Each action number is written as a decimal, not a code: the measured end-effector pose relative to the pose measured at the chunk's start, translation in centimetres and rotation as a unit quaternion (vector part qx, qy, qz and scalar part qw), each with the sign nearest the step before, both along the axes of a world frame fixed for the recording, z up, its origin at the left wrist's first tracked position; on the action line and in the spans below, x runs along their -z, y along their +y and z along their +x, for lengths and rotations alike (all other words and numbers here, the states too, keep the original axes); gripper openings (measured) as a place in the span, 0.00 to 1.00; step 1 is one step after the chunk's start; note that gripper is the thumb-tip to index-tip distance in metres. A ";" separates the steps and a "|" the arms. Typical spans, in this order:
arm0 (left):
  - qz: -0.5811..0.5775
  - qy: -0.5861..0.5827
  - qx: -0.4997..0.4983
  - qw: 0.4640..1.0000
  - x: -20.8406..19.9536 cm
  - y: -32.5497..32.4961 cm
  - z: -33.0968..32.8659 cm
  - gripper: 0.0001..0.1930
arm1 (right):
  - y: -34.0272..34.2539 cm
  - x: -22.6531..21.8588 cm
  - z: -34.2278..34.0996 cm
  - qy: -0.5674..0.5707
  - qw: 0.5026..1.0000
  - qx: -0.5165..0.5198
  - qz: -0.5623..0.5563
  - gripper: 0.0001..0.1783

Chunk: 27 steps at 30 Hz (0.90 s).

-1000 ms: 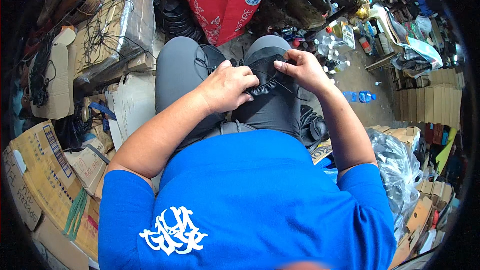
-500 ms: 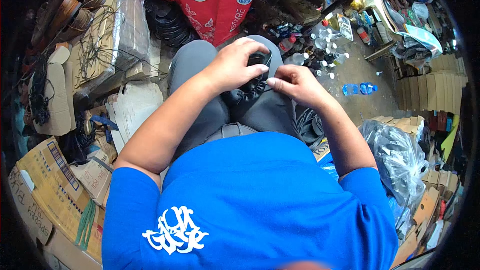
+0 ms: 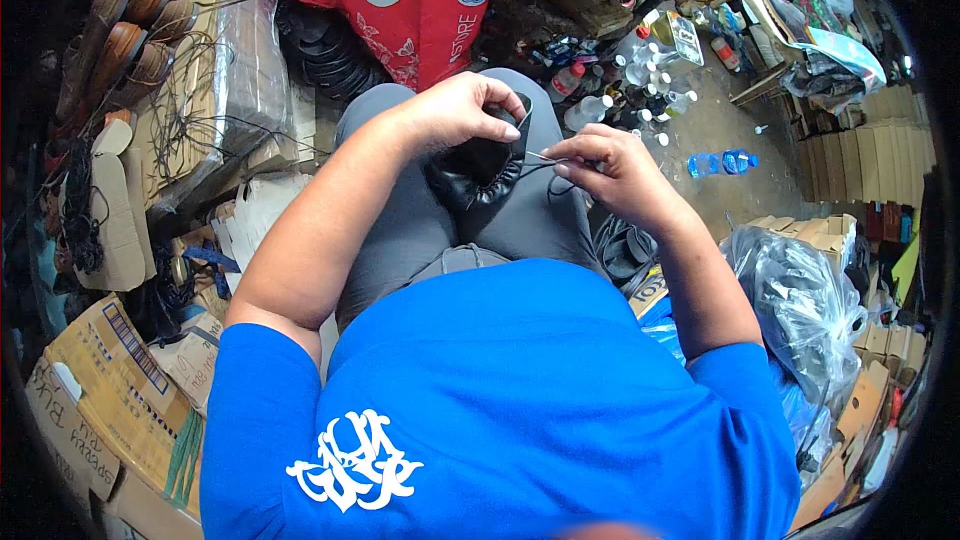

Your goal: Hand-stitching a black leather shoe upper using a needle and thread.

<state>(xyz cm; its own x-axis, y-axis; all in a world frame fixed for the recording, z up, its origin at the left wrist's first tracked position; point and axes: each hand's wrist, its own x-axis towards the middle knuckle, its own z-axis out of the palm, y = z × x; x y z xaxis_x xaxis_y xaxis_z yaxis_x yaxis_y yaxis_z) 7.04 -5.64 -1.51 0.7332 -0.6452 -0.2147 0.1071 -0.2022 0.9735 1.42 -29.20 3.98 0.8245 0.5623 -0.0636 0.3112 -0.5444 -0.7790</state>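
A black leather shoe upper [image 3: 462, 172] with a puckered, gathered edge rests on my grey-trousered thighs. My left hand [image 3: 470, 112] is closed on its upper rim, thumb on the near side and fingers over the far side. Just right of the upper, my right hand [image 3: 603, 168] pinches a thin dark cord [image 3: 556, 183] that loops below the fingertips. A fine pale sliver, perhaps a needle, shows at those fingertips and points toward the leather. The inside of the upper is mostly in shadow.
Beyond my knees stand a red shopping bag [image 3: 420, 15] and a pile of black soles [image 3: 325, 50]. Several bottles [image 3: 640, 65] stand ahead right; a blue-tinted bottle [image 3: 738, 161] lies on the floor. Cardboard boxes [image 3: 120, 380] are at left, a clear plastic bag [image 3: 795, 305] at right.
My right hand has drawn slightly away from the leather, to the right, and the cord and pale sliver now show. My left hand has shifted a little left, tilting the upper so its opening shows.
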 end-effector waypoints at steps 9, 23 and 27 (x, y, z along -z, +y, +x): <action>0.067 -0.009 0.076 0.995 -1.7 0.8 -0.3 0.20 | 1.1 1.4 0.6 -0.050 0.995 -0.013 -0.080 0.10; 0.057 -0.006 0.074 0.996 -1.3 1.1 -0.4 0.19 | 2.1 0.7 1.4 -0.036 0.996 -0.005 -0.076 0.08; 0.063 -0.016 0.072 0.995 -1.5 0.8 -0.3 0.18 | 2.0 0.7 2.5 -0.063 0.991 -0.064 -0.101 0.09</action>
<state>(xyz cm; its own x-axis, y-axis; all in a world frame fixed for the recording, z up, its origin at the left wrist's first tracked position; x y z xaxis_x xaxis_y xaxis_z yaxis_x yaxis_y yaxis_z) 6.74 -4.81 -0.04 0.6427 -0.7135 -0.2789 0.0373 -0.3345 0.9417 3.89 -27.18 3.32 0.7562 0.6486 -0.0870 0.4747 -0.6353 -0.6091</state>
